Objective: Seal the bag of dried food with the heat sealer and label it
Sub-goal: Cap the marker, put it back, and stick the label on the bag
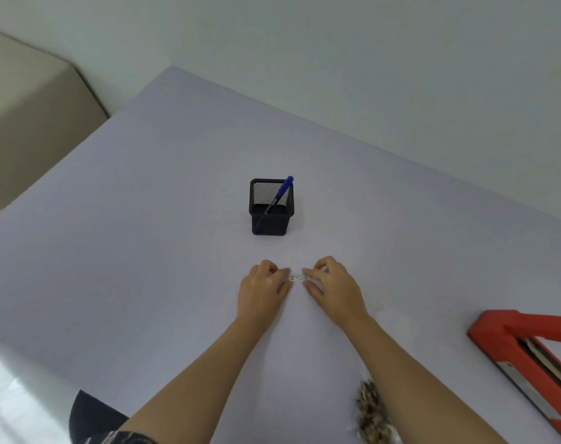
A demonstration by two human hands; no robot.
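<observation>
White label [298, 277] pinched at opposite ends by left hand [262, 291] and right hand [333, 290] above counter [144, 219], near mesh pen holder [270, 208].

A: Pale lilac table [144, 251], plain all over. On it, a black mesh pen holder [271, 208] with a fine net pattern.

B: Bright blue pen [280, 193] inside it. The heat sealer [510, 341] is red-orange, with a silvery strip along it.

A: White label [298, 277] with tiny dark print.

B: And the dried food [370, 411]: speckled brown and tan. Grey-green wall [337, 52], beige cushion [26, 123].
</observation>
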